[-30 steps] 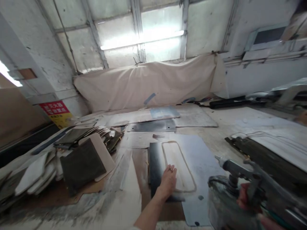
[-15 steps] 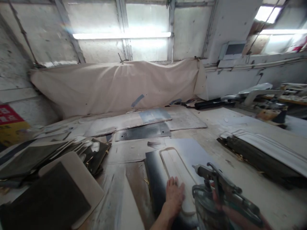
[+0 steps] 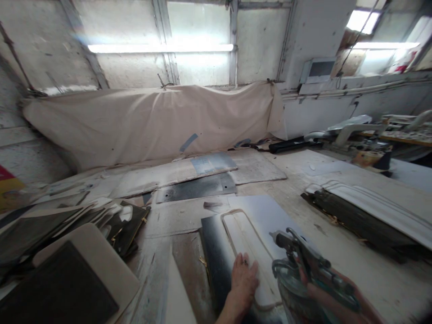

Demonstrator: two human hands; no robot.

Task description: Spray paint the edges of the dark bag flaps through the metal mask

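Note:
My left hand (image 3: 243, 280) rests with fingers spread on a long white panel (image 3: 241, 234) that has a rounded beige rim. Beneath the panel lies a dark sheet (image 3: 216, 245), whitened by spray around the rim. My right hand (image 3: 315, 292) is wrapped round the handle of a metal spray gun (image 3: 305, 254) with a cup (image 3: 292, 281) under its body. The gun's nozzle points left, above the panel's right edge. Part of my right hand is hidden behind the gun.
Dark and beige flat pieces (image 3: 94, 265) are stacked at the left. More dark pieces with white panels (image 3: 364, 225) lie at the right. Overlapping boards (image 3: 199, 186) cover the back of the table, before a hanging beige cloth (image 3: 155, 121).
The view has turned slightly right, so the background sits further left. My left hand has slid a little down the panel. The spray gun stays in my right hand.

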